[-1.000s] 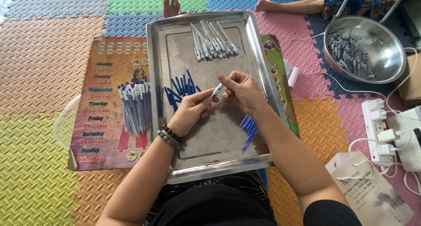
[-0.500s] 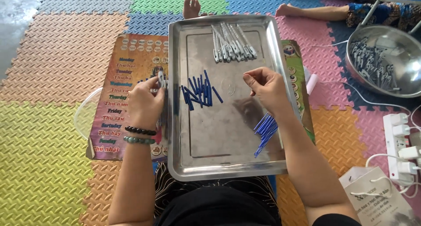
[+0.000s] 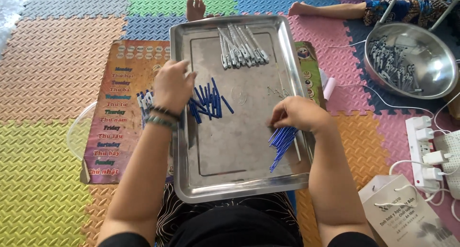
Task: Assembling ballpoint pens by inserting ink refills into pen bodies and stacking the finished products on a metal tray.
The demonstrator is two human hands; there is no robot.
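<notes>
Blue refills (image 3: 281, 142) pinched by right hand (image 3: 298, 114).

Brown chart (image 3: 115, 112) left of tray, white bag (image 3: 407, 218) lower right

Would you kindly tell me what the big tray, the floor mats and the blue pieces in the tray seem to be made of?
The tray looks like stainless steel: grey, shiny, scuffed, with a rolled rim. The floor mats look like soft foam: matte, coloured, textured tiles with interlocking toothed edges. The blue pieces beside the left hand and the thin blue sticks under the right hand are probably plastic, smooth and evenly coloured.
</notes>
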